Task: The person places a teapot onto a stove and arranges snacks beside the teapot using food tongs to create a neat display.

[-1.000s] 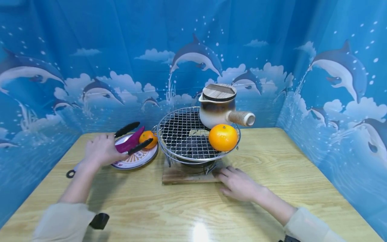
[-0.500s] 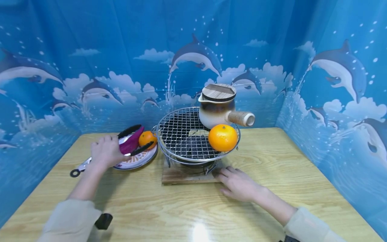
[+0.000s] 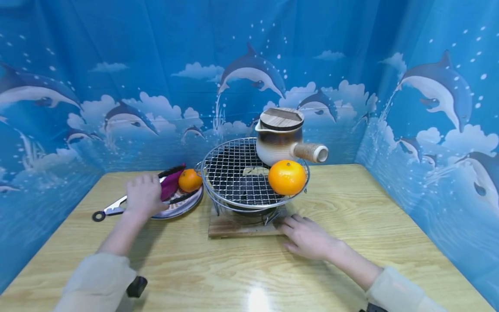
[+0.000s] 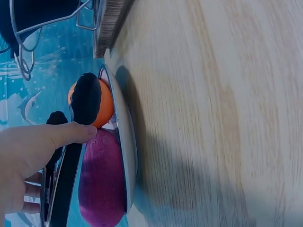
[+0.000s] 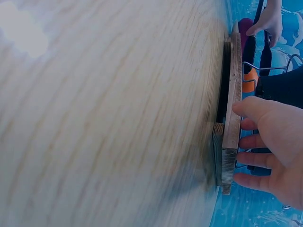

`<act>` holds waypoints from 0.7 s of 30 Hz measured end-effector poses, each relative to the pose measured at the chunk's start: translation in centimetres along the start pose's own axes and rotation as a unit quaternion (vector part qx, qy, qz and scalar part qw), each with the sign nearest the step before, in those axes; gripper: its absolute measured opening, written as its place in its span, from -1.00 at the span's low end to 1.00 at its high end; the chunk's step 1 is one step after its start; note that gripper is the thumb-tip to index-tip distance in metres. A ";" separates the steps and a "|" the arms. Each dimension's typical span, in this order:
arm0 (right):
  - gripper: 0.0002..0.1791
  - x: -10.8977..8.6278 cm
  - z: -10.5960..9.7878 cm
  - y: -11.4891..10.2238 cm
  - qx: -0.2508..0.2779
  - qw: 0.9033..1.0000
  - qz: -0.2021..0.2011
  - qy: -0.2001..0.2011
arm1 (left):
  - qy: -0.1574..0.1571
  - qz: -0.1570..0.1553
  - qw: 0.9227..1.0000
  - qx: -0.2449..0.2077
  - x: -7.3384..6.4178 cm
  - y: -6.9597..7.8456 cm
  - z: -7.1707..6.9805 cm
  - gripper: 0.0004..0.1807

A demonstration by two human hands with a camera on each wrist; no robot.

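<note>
My left hand (image 3: 143, 195) grips a pair of metal tongs (image 4: 66, 184) with black tips, over the plate (image 3: 183, 211) at the left. In the left wrist view the tongs' black tips lie in front of a small orange fruit (image 4: 105, 101); whether they touch it I cannot tell. A purple sweet potato (image 4: 102, 182) lies beside that fruit on the plate. My right hand (image 3: 309, 237) rests on the right front corner of a wooden board (image 3: 241, 227) under the grill, fingers loosely extended. It holds nothing.
A round wire grill (image 3: 238, 182) stands on the board at centre. On it sit a large orange (image 3: 287, 177) and a lidded clay pot (image 3: 274, 145) whose handle (image 3: 309, 151) points right. A blue dolphin curtain (image 3: 175, 86) closes off the table's back and sides.
My left hand has moved right with the tongs, and their black tips have come further over the plate around the small orange fruit. The right hand has stayed at the board.
</note>
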State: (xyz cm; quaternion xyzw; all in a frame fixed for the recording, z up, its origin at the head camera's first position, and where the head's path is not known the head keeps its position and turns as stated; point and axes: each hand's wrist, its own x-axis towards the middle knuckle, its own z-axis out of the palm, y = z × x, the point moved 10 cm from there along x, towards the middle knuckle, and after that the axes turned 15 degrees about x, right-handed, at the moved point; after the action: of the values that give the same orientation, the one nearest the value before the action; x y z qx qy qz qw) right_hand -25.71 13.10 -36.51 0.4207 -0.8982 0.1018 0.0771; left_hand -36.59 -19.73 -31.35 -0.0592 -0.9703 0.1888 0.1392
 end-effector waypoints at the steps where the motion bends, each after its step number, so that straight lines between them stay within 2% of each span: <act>1: -0.55 0.0 0.0 0.0 -0.001 1.000 0.000 0.000 | 0.006 0.001 1.000 0.004 0.0 0.1 -0.1 -0.02; 8: -0.55 0.0 -0.1 -0.1 -0.001 1.000 -0.004 0.001 | 0.028 0.003 0.999 0.017 0.3 0.7 -0.5 -0.10; 11: -0.55 0.0 -0.1 -0.1 0.001 1.000 -0.003 0.001 | 0.037 0.001 0.999 0.028 0.4 1.0 -0.4 -0.09; 16: -0.56 0.0 0.0 0.0 0.001 1.000 0.000 0.001 | 0.070 -0.003 0.997 0.035 0.4 1.4 -0.5 -0.04; 21: -0.55 0.0 -0.1 0.0 -0.001 1.000 -0.009 0.007 | 0.081 -0.007 0.996 0.042 0.4 1.6 -0.6 -0.04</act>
State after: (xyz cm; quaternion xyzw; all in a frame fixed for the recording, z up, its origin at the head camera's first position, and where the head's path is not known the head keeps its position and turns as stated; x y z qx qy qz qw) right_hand -25.70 13.09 -36.44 0.4279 -0.8940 0.1026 0.0845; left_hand -36.72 -17.94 -31.38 -0.0619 -0.9473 0.2233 0.2211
